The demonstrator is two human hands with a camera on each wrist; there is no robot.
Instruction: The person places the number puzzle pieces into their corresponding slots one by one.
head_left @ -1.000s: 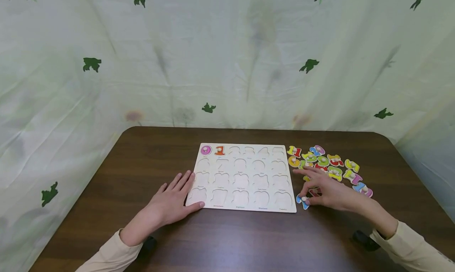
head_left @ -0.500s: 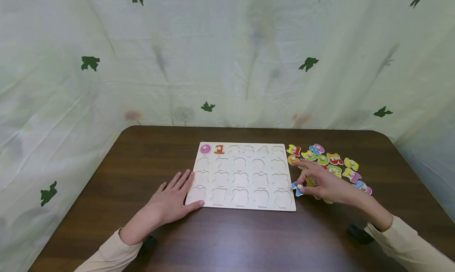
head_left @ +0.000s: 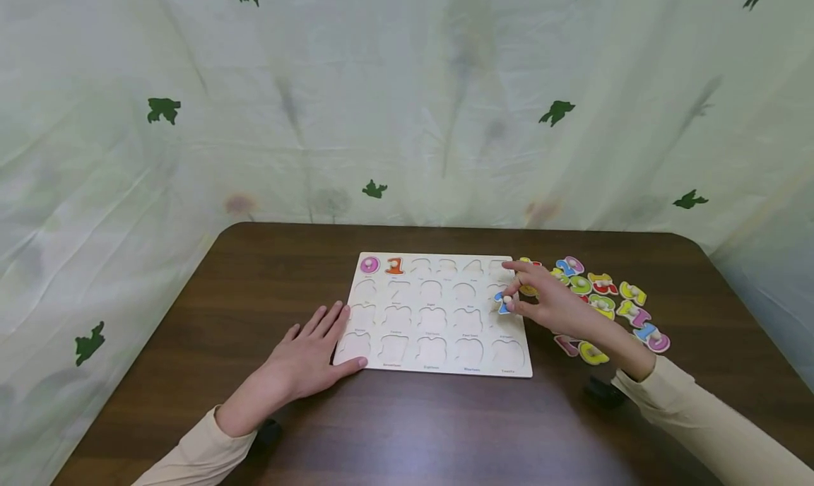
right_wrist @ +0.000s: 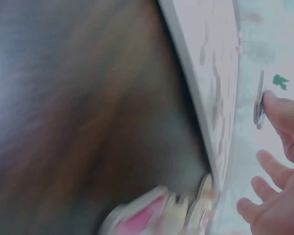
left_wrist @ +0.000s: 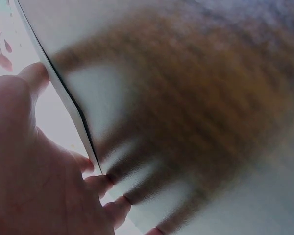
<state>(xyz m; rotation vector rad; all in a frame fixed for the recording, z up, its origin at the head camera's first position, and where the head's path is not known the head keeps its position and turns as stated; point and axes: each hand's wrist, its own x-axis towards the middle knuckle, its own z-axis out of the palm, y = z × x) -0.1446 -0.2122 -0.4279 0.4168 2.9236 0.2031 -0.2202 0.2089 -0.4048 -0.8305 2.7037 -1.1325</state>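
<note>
A pale wooden number puzzle board [head_left: 439, 315] lies on the dark table, with a pink 0 [head_left: 369, 264] and an orange 1 [head_left: 395, 265] seated in its top row. My right hand [head_left: 547, 304] hovers over the board's right side and pinches a blue number piece [head_left: 504, 303] by its knob; the piece [right_wrist: 258, 100] shows edge-on at the fingertip in the right wrist view. My left hand [head_left: 309, 355] rests flat on the table, thumb touching the board's lower left corner [left_wrist: 68, 105].
Several loose coloured number pieces [head_left: 604, 295] lie in a cluster right of the board. A pale curtain with green leaf prints [head_left: 407, 104] surrounds the table's far edge. A small dark object [head_left: 603, 393] sits under my right forearm.
My right hand lifted the blue piece from the table beside the board's lower right corner and carried it up and left over the board. The left hand stayed put.
</note>
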